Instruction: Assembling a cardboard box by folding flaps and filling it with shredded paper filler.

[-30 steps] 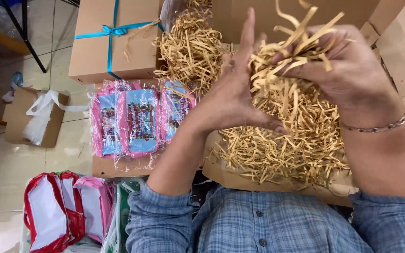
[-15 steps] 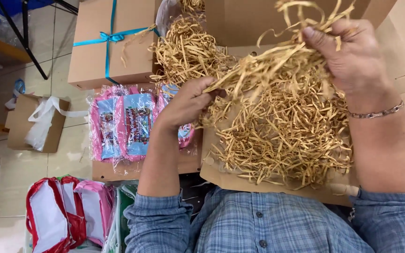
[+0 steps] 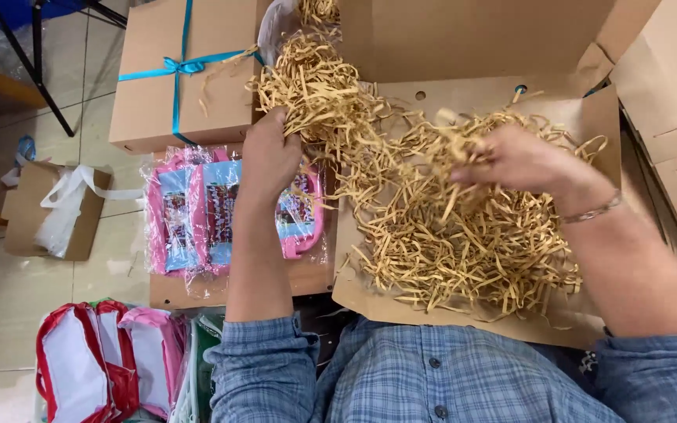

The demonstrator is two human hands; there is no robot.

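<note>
A heap of tan shredded paper filling (image 3: 432, 227) lies in an open brown cardboard box (image 3: 472, 78) in front of me. My left hand (image 3: 269, 153) grips a clump of the shreds at the heap's upper left edge. Fingers down, my right hand (image 3: 523, 160) is closed on a bunch of shreds at the upper right of the heap; a thin bracelet circles its wrist. Both sleeves are blue plaid.
Pink wrapped packets (image 3: 197, 207) lie on a cardboard piece left of the box. A closed box tied with blue ribbon (image 3: 178, 70) stands behind them. Red and pink pouches (image 3: 95, 364) stand at the lower left. Flat cardboard boxes (image 3: 671, 133) are stacked on the right.
Both hands held one bunch of shreds high together. They have drawn apart and dropped, the left to the heap's left edge, the right onto its right side, spreading the filling.
</note>
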